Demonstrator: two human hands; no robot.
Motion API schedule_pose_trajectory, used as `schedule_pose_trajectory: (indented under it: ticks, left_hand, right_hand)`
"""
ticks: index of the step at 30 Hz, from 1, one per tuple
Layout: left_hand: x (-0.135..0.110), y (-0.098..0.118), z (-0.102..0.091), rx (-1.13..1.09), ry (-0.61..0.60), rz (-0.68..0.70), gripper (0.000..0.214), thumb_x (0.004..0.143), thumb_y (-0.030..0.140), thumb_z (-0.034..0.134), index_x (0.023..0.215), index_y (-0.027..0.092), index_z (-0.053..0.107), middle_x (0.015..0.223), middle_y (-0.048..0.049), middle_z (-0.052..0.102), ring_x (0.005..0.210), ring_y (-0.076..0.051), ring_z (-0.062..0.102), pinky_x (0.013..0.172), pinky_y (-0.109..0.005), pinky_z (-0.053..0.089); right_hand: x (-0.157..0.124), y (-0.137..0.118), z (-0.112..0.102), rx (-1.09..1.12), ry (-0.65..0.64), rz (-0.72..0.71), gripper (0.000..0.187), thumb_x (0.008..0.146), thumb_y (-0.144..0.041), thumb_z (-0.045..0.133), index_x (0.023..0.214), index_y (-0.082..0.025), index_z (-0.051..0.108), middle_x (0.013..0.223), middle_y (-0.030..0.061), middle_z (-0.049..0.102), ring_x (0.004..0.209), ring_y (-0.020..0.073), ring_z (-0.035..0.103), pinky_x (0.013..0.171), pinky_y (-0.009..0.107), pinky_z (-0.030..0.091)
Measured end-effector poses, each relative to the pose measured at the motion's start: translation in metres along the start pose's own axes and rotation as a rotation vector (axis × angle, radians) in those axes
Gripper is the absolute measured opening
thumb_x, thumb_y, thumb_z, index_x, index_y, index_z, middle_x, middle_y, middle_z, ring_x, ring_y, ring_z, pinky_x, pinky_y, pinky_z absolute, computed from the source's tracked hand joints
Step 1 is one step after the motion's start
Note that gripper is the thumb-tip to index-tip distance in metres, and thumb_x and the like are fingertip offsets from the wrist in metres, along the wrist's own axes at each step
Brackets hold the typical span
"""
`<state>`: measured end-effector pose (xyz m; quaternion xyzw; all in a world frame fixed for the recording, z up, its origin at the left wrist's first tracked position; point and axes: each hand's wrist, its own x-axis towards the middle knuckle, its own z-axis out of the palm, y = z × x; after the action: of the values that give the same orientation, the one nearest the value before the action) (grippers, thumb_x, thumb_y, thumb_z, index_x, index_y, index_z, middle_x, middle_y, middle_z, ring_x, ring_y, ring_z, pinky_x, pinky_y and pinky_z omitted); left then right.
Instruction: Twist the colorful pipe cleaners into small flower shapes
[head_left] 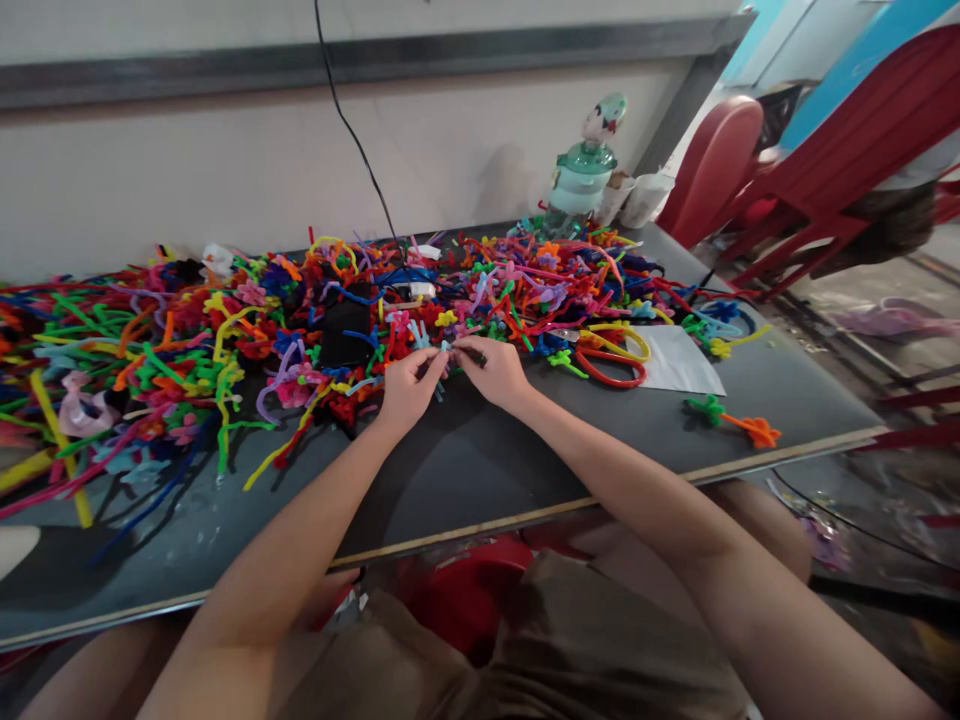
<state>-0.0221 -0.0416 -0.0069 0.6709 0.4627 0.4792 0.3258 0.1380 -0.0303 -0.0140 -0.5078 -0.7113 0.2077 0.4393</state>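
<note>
Near the table's middle, my left hand point(409, 390) pinches a light blue pipe cleaner point(445, 346) between thumb and fingers. My right hand point(495, 370) meets it from the other side, its fingertips closed on the same small piece. Most of the piece is hidden by my fingers, so its full shape cannot be made out. Just beyond the hands lie a yellow pipe-cleaner flower point(446, 318) and several pink and red ones.
A long heap of coloured pipe cleaners point(172, 350) covers the back and left of the grey table point(480, 480). To the right lie red-handled scissors point(611, 368), a white sheet point(675, 360) and a green-and-orange piece point(757, 431). Behind stands a green-lidded jar point(581, 185); red chairs point(712, 170) are at right.
</note>
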Motion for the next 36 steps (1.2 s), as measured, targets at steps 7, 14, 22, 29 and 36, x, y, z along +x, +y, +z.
schedule_pose_trajectory:
  ticks: [7,14,22,29,36]
  left_hand:
    - [0.004,-0.001,-0.002,-0.005,-0.065,-0.005,0.028,0.083,0.032,0.059,0.059,0.018,0.062,0.049,0.0024,0.057,0.049,-0.011,0.052,0.05,-0.023,0.042]
    - [0.006,-0.01,-0.001,-0.074,-0.031,0.015,0.027,0.083,0.04,0.063,0.07,0.019,0.073,0.065,-0.0017,0.07,0.061,-0.014,0.063,0.059,-0.026,0.052]
    - [0.004,-0.015,-0.001,0.016,0.014,0.097,0.028,0.081,0.04,0.071,0.101,0.022,0.078,0.087,-0.0048,0.077,0.076,-0.018,0.07,0.073,-0.032,0.056]
    - [0.003,-0.012,-0.003,0.06,0.101,0.147,0.021,0.082,0.039,0.071,0.096,0.024,0.078,0.088,-0.0037,0.076,0.078,-0.016,0.068,0.077,-0.033,0.057]
    - [0.006,-0.015,-0.003,0.159,0.137,0.247,0.015,0.084,0.037,0.07,0.086,0.025,0.078,0.086,-0.0029,0.075,0.089,-0.018,0.067,0.086,-0.038,0.056]
  right_hand:
    - [0.002,0.001,-0.011,-0.172,0.091,-0.136,0.02,0.093,-0.026,0.053,0.095,-0.024,0.073,0.1,0.0037,0.077,0.091,0.0186,0.071,0.076,0.028,0.054]
    - [0.003,0.002,-0.017,-0.191,0.09,-0.166,0.023,0.094,-0.03,0.052,0.097,-0.023,0.074,0.102,0.0045,0.077,0.093,0.0194,0.072,0.077,0.03,0.056]
    - [0.002,0.004,-0.012,-0.15,0.021,-0.137,0.021,0.093,-0.028,0.055,0.098,-0.024,0.075,0.103,0.0031,0.076,0.096,0.019,0.071,0.079,0.03,0.056]
    - [0.002,-0.001,-0.012,0.042,0.008,-0.107,0.024,0.093,-0.026,0.05,0.103,-0.021,0.071,0.098,0.0046,0.076,0.087,0.0171,0.071,0.081,0.03,0.056]
    - [0.004,-0.002,-0.012,0.112,0.055,-0.001,0.02,0.093,-0.03,0.052,0.091,-0.019,0.068,0.089,0.0039,0.073,0.082,0.015,0.069,0.076,0.027,0.053]
